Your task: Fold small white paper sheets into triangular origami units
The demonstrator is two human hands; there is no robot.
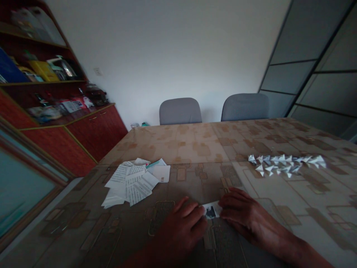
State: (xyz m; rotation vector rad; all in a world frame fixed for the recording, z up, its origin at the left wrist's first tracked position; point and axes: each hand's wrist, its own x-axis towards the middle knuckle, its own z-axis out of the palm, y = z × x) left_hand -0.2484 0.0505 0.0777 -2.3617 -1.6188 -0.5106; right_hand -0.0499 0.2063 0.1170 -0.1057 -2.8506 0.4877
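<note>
Between my two hands, low over the near part of the table, is a small piece of printed paper (pixel 211 210) with a dark picture on it. My left hand (pixel 185 225) has its fingers closed on the paper's left end. At the other end, my right hand (pixel 241 210) grips the paper, its fingers bent together over the edge. Left of my hands lies a loose, overlapping pile of printed paper sheets (pixel 134 180). Off to the right, several small folded paper pieces (pixel 284 163) with pointed tips stand in two rough rows.
A patterned cloth (pixel 195 149) covers the table. Behind its far edge stand two grey chairs, a left one (pixel 180 111) and a right one (pixel 245 107). A red-brown cabinet (pixel 97 123) with a kettle (pixel 67 69) on its shelf is at left; sliding panels (pixel 301 63) are at right.
</note>
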